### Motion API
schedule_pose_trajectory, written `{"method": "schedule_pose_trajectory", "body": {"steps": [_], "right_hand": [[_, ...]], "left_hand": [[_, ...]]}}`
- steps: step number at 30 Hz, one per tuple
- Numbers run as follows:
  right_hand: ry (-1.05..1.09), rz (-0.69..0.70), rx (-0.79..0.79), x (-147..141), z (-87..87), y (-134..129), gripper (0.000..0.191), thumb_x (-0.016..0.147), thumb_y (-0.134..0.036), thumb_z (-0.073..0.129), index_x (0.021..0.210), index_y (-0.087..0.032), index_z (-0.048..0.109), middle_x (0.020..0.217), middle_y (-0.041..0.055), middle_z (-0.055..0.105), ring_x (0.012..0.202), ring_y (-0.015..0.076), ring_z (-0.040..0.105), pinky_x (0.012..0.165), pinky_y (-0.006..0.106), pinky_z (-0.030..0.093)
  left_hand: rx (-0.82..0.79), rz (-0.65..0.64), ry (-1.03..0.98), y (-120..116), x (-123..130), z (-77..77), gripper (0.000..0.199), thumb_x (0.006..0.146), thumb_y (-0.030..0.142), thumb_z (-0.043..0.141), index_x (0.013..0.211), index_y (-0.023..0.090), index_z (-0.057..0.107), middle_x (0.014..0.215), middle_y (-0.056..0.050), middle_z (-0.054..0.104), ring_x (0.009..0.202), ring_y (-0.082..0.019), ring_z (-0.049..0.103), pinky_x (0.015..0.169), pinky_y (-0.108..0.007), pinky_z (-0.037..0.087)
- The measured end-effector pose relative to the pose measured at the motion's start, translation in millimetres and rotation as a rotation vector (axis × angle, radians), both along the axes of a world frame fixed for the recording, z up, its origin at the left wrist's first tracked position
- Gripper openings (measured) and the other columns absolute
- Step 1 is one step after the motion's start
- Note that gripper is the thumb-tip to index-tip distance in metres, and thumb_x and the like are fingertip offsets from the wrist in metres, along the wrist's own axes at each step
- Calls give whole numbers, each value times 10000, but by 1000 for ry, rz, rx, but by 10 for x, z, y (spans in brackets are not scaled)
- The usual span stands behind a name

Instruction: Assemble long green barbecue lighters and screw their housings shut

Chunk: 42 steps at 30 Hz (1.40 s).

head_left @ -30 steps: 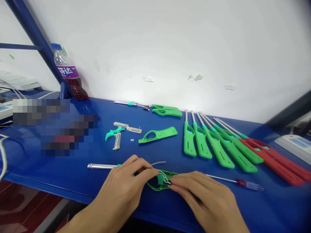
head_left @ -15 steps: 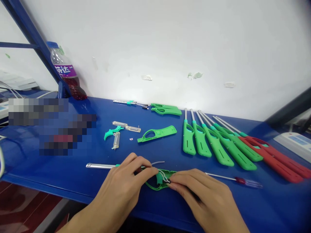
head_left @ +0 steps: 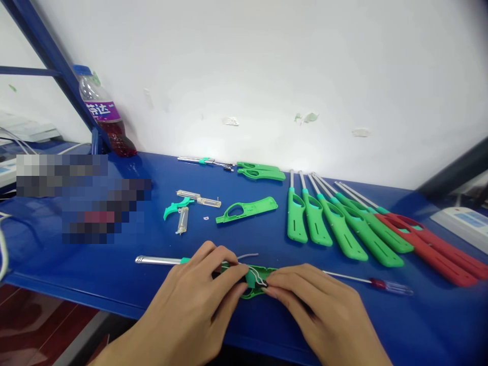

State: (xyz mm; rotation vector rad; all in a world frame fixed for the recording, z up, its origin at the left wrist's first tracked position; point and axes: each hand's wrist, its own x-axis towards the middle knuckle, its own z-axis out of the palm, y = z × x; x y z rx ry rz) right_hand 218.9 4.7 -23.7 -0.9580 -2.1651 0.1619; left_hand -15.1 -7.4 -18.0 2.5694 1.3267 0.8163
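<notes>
An opened green gas lighter [head_left: 272,270] lies near the table's front edge, its silver metal tube [head_left: 158,261] pointing left. My left hand [head_left: 202,295] is closed, thumb and forefinger pinching about the teal trigger [head_left: 250,279] inside the half shell. White wires [head_left: 257,276] run from there to a small black part [head_left: 263,285]. My right hand [head_left: 316,305] pinches that black part at the shell's right side; its fingers cover most of the piece. A thin pale tube [head_left: 247,255] sticks out behind my left fingers.
A screwdriver [head_left: 389,286] lies right of my hands. Beyond are a loose green shell half [head_left: 247,209], clear fuel tanks [head_left: 183,220], a teal trigger [head_left: 177,207] and stacked shells [head_left: 261,174]. Several green lighters [head_left: 318,223] and red ones [head_left: 430,249] lie right. A drink bottle [head_left: 104,112] stands back left.
My left thumb and forefinger have moved slightly down and right onto the trigger, with the thumb now showing below it. My right hand has hardly moved.
</notes>
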Motion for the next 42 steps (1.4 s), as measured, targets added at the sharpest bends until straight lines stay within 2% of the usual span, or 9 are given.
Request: {"method": "schedule_pose_trajectory", "body": {"steps": [3, 10, 18, 22, 26, 30, 35, 37, 42], "right_hand": [[6, -2, 7, -2, -1, -6, 323, 1129, -275, 494, 956, -233, 764, 912, -12, 808, 782, 142, 768, 761, 241, 621], [4, 19, -11, 4, -3, -13, 322, 1130, -262, 484, 959, -231, 755, 911, 16, 798, 797, 157, 760, 758, 246, 616], [-13, 36, -112, 15, -21, -31, 200, 1048, -141, 568, 954, -246, 710, 938, -1, 735, 789, 158, 681, 714, 280, 567], [-96, 38, -97, 2, -2, -51, 202, 1029, -121, 549, 939, -240, 685, 944, 16, 703, 807, 171, 660, 696, 299, 539], [-134, 37, -66, -6, -14, -62, 215, 1017, -101, 531, 915, -235, 665, 940, 27, 693, 814, 185, 649, 696, 312, 522], [-178, 42, -44, 1, -25, -58, 195, 1014, -99, 539, 942, -232, 662, 950, 30, 690, 828, 190, 639, 701, 321, 513], [-165, 39, -6, -18, 3, -53, 209, 983, -69, 538, 925, -214, 676, 913, 31, 685, 796, 193, 635, 669, 328, 506], [-152, 40, -12, -29, 16, -51, 215, 979, -68, 538, 908, -213, 680, 911, 30, 693, 792, 191, 642, 663, 326, 509], [-74, 9, -22, -20, 18, -65, 190, 1012, -113, 568, 944, -227, 704, 921, 6, 745, 786, 167, 688, 702, 303, 539]], "left_hand": [[-2, -10, 21, -7, 7, 8, 154, 1098, 202, 511, 1164, 241, 645, 1086, -54, 658, 939, -240, 592, 753, -383, 580], [58, -22, 84, 11, 9, -10, 174, 1097, 183, 500, 1181, 215, 649, 1045, -60, 669, 912, -253, 616, 742, -393, 585], [44, -15, 98, -25, -1, -47, 196, 1080, 144, 511, 1202, 221, 643, 1013, -52, 640, 865, -243, 604, 695, -383, 587], [88, -34, 96, -9, 23, -16, 166, 1072, 127, 505, 1096, 195, 655, 974, -57, 637, 843, -232, 619, 654, -346, 590], [134, -26, 103, -6, 49, 17, 218, 1073, 127, 474, 1017, 192, 675, 945, -58, 642, 827, -208, 638, 663, -310, 604], [157, -15, 135, -11, 56, 22, 244, 1082, 138, 454, 1065, 187, 692, 926, -63, 644, 808, -205, 652, 652, -304, 615], [175, -28, 219, -10, 41, -6, 253, 1082, 151, 464, 1227, 149, 671, 962, -93, 655, 823, -259, 675, 622, -396, 649], [181, -34, 236, -11, 38, -7, 265, 1080, 144, 456, 1238, 135, 669, 963, -100, 654, 818, -269, 679, 605, -414, 653], [169, -29, 212, -15, 45, 20, 258, 1090, 156, 440, 1191, 142, 676, 953, -91, 645, 799, -245, 667, 603, -374, 647]]}}
